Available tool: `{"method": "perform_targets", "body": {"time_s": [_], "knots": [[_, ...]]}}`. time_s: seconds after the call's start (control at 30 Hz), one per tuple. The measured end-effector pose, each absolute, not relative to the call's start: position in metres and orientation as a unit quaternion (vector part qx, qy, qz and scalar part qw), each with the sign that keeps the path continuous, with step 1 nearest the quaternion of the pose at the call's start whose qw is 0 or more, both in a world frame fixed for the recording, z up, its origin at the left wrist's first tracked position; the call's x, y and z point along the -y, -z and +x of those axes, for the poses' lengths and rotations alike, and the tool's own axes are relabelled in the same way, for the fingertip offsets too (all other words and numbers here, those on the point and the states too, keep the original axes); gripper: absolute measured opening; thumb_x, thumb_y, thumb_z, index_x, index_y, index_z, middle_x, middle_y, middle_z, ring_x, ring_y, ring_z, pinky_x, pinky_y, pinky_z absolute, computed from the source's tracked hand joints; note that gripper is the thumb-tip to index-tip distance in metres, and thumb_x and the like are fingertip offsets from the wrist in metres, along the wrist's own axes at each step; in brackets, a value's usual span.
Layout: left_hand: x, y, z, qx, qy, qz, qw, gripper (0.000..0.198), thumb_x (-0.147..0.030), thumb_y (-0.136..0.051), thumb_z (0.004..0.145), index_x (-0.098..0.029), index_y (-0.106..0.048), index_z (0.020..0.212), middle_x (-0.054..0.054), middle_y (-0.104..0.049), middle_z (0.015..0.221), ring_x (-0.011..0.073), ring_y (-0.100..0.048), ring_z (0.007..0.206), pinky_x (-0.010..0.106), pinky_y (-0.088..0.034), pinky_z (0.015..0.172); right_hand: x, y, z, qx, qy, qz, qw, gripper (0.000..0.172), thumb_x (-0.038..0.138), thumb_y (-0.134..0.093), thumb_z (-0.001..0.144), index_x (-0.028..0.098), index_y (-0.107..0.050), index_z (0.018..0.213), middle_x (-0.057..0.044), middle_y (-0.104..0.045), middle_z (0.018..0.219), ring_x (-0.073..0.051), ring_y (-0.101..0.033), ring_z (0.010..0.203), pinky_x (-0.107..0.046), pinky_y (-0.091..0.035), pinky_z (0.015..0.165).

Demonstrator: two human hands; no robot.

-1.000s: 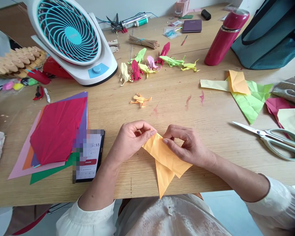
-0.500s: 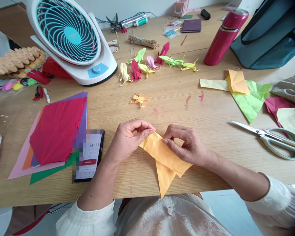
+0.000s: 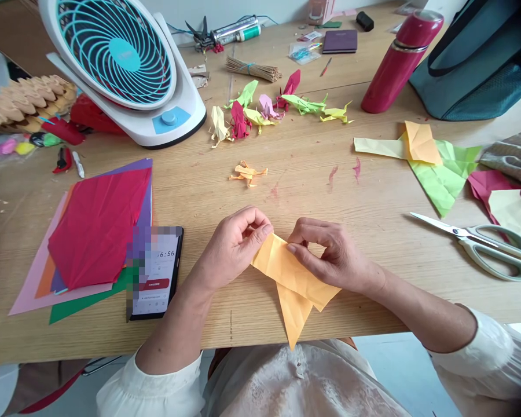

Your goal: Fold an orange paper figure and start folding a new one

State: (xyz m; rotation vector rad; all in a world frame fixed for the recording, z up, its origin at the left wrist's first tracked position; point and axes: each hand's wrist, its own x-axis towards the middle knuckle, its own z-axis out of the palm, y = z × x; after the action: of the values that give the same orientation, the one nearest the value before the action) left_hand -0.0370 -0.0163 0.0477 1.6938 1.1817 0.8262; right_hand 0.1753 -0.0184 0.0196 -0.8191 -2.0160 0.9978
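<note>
Between my hands, near the table's front edge, is a folded sheet of orange paper (image 3: 293,272) with crease lines. One pointed flap of it hangs down toward me past the edge. My left hand (image 3: 241,243) pinches its upper left corner between thumb and fingertips. On the paper's upper right edge, my right hand (image 3: 330,249) has thumb and index finger closed, with the other fingers curled. Just beyond my hands lies a small orange folded paper figure (image 3: 247,173). Farther back, several folded figures in green, yellow, pink and red (image 3: 260,113) form a cluster.
Scissors (image 3: 473,240) lie at right, below green paper scraps (image 3: 445,179). A phone (image 3: 158,275) and a stack of coloured sheets (image 3: 98,226) are at left. Behind stand a fan (image 3: 169,119), a red flask (image 3: 391,72) and a teal bag (image 3: 473,63).
My left hand has shifted slightly at the paper's upper left corner. The right hand keeps its pinch. The whole view has tilted a little, and the phone's timer has advanced.
</note>
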Motion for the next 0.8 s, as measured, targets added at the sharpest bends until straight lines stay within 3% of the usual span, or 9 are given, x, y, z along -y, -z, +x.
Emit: {"method": "perform_targets", "body": {"time_s": [0.13,0.27,0.8], "knots": [[0.0188,-0.0444,-0.0341,-0.468,-0.334,0.691,0.437,0.013,-0.031,-0.062,0.093,-0.02,-0.066,0.089,0.001,-0.066,0.084,0.0137,-0.059,0.078,0.025,-0.044,0.069,0.0198,-0.0193,0.174,0.782,-0.382,-0.326,0.368,0.014,0.017,-0.059,0.092,0.017,-0.062,0.079,0.0,-0.058,0.073,-0.011,-0.055,0.064,-0.025,-0.043,0.06],[0.0188,-0.045,-0.0332,-0.463,-0.314,0.722,0.407,0.011,-0.028,-0.074,0.085,-0.021,-0.069,0.079,-0.001,-0.068,0.082,0.014,-0.061,0.08,0.026,-0.044,0.075,0.0198,-0.018,0.1719,0.785,-0.376,-0.317,0.377,0.012,0.017,-0.059,0.093,0.017,-0.063,0.082,0.0,-0.06,0.074,-0.01,-0.056,0.064,-0.024,-0.044,0.059],[0.0191,-0.0489,-0.039,-0.504,-0.252,0.717,0.41,0.014,-0.029,-0.07,0.085,-0.02,-0.068,0.076,-0.004,-0.066,0.076,0.0117,-0.058,0.075,0.024,-0.042,0.071,0.0199,-0.0155,0.1726,0.822,-0.339,-0.284,0.359,0.011,0.012,-0.057,0.092,0.017,-0.058,0.082,0.0,-0.055,0.074,-0.01,-0.053,0.064,-0.023,-0.042,0.06]]}}
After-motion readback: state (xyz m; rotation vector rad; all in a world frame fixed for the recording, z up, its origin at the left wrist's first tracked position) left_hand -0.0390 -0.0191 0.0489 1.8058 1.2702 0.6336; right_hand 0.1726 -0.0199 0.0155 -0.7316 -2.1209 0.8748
